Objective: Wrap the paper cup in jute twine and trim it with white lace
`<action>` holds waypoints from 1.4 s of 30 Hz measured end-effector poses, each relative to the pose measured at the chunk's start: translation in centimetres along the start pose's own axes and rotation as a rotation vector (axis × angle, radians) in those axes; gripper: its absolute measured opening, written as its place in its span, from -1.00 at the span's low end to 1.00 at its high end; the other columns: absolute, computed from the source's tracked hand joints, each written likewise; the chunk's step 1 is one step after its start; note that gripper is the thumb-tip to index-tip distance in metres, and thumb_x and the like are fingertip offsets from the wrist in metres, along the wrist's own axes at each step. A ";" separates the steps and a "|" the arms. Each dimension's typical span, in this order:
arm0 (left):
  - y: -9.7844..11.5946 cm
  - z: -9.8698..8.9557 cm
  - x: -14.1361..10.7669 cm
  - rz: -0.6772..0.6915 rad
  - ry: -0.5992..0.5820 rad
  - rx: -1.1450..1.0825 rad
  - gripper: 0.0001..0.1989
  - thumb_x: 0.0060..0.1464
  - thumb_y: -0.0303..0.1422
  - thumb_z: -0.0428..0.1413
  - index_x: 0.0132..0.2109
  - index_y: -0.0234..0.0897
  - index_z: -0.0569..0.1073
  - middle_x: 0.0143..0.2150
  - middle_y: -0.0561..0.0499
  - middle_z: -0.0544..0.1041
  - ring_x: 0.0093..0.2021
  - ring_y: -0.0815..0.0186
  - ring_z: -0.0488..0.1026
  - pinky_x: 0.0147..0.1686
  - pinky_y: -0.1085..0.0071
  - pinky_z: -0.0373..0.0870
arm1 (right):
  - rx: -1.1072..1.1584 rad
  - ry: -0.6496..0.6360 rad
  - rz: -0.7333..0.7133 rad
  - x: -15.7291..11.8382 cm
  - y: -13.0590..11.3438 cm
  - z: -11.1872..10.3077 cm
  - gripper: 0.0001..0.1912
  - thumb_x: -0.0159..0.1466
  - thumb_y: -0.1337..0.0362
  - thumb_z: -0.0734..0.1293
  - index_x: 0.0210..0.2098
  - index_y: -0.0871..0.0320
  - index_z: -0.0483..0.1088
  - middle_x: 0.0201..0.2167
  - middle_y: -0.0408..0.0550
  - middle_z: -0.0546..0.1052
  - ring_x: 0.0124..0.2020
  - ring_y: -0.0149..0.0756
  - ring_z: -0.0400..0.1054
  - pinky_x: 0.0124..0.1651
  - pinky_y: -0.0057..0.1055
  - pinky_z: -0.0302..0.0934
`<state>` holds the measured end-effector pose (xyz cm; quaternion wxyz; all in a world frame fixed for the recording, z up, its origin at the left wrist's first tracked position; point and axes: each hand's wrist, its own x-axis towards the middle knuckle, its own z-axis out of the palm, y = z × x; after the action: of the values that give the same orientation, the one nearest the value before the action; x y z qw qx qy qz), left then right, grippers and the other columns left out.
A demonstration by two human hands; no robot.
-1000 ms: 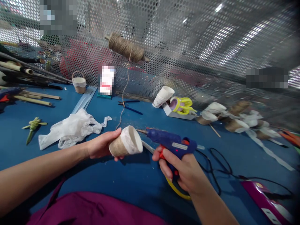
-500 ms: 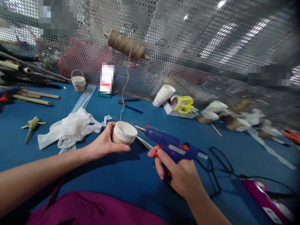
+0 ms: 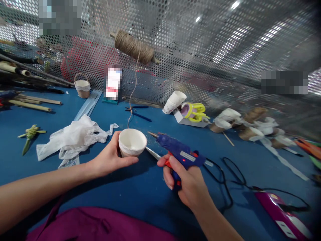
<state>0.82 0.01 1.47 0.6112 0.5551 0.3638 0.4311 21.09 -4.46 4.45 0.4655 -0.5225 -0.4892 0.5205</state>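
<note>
My left hand (image 3: 110, 155) is closed around a small paper cup (image 3: 132, 142), trimmed with white lace at the rim and brown below. The cup leans so that its white inside faces me. In my right hand (image 3: 185, 177) is a blue hot glue gun (image 3: 175, 147), the index finger at its orange trigger. Its metal nozzle points left toward the cup rim, a small gap apart. A red light glows on the gun's side. Behind the cup, twine (image 3: 135, 87) runs up to a spool (image 3: 134, 47). A metal blade (image 3: 153, 153) lies beneath, partly hidden by my right hand.
White lace (image 3: 75, 135) is heaped at left, near a green woven figure (image 3: 31, 134). Pliers (image 3: 139, 113), stacked paper cups (image 3: 174, 102) and yellow-handled scissors (image 3: 197, 112) lie farther back. A finished-looking small basket (image 3: 82, 87) stands at back left. The gun's black cord (image 3: 228, 182) loops near a purple power strip (image 3: 281, 214).
The cup has tipped toward me, showing more of its inside. The glue gun has turned slightly, its nozzle now a little farther from the rim. The whole view has shifted slightly.
</note>
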 end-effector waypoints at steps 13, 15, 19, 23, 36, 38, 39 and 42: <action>-0.2 0.2 0.1 0.022 0.014 -0.020 -0.31 -0.26 -0.31 0.31 -0.06 -0.25 0.07 -0.07 -0.09 0.32 0.01 0.14 0.31 0.04 0.20 0.22 | 0.164 -0.130 0.183 0.1 0.6 0.1 -0.62 0.19 0.01 0.28 -0.48 0.24 0.39 -0.85 -0.30 0.19 -0.81 -0.59 -0.01 -0.69 -0.57 -0.17; -0.4 0.2 0.1 0.039 0.025 -0.003 -0.32 -0.27 -0.32 0.31 -0.07 -0.26 0.08 -0.09 -0.08 0.33 0.00 0.13 0.32 0.04 0.19 0.24 | 0.145 -0.120 0.181 0.1 0.8 0.2 -0.61 0.18 -0.01 0.28 -0.48 0.23 0.39 -0.85 -0.30 0.20 -0.81 -0.59 0.00 -0.69 -0.56 -0.16; -0.5 0.1 0.2 0.051 0.051 0.021 -0.34 -0.27 -0.31 0.30 -0.07 -0.27 0.09 -0.10 -0.09 0.34 -0.01 0.13 0.33 0.04 0.17 0.24 | 0.059 -0.094 0.130 -0.1 1.1 0.4 -0.60 0.18 -0.03 0.28 -0.47 0.23 0.38 -0.84 -0.29 0.22 -0.80 -0.57 0.02 -0.69 -0.56 -0.12; -0.5 0.0 0.2 0.046 0.078 0.067 -0.33 -0.28 -0.28 0.31 -0.09 -0.28 0.09 -0.12 -0.09 0.33 -0.04 0.13 0.34 0.04 0.13 0.23 | -0.054 -0.113 0.076 -0.2 1.2 0.3 -0.62 0.20 0.00 0.27 -0.45 0.22 0.40 -0.83 -0.27 0.26 -0.78 -0.56 0.07 -0.66 -0.55 -0.06; -0.6 -0.1 0.2 0.047 0.069 0.052 -0.32 -0.29 -0.30 0.31 -0.07 -0.27 0.09 -0.09 -0.10 0.33 0.00 0.12 0.33 0.04 0.16 0.23 | -0.016 -0.083 0.112 0.1 0.9 0.0 -0.60 0.17 -0.01 0.29 -0.49 0.24 0.39 -0.85 -0.28 0.22 -0.80 -0.56 0.03 -0.68 -0.54 -0.08; -0.5 0.0 0.2 0.033 0.058 0.029 -0.31 -0.30 -0.31 0.32 -0.07 -0.28 0.10 -0.09 -0.11 0.35 0.00 0.11 0.33 0.04 0.16 0.23 | -0.021 -0.115 0.113 0.0 0.9 0.0 -0.62 0.18 0.00 0.28 -0.48 0.24 0.39 -0.85 -0.27 0.23 -0.80 -0.56 0.04 -0.68 -0.54 -0.08; -0.5 -0.1 0.2 0.023 0.049 0.014 -0.32 -0.31 -0.32 0.32 -0.07 -0.28 0.11 -0.08 -0.11 0.35 0.00 0.11 0.33 0.04 0.16 0.23 | -0.018 -0.119 0.107 0.0 0.9 0.0 -0.62 0.19 0.01 0.28 -0.48 0.23 0.39 -0.85 -0.28 0.23 -0.80 -0.56 0.04 -0.69 -0.55 -0.08; -0.4 -0.1 0.3 -0.033 0.013 -0.068 -0.33 -0.31 -0.31 0.33 -0.06 -0.29 0.16 -0.06 -0.14 0.38 0.01 0.09 0.34 0.02 0.18 0.24 | 0.014 -0.068 0.062 0.1 0.7 -0.3 -0.63 0.19 0.02 0.28 -0.47 0.23 0.39 -0.84 -0.28 0.23 -0.80 -0.57 0.04 -0.69 -0.55 -0.11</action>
<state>0.92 0.33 1.08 0.6343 0.5251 0.3622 0.4368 21.38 -4.42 3.75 0.4356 -0.5163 -0.4848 0.5556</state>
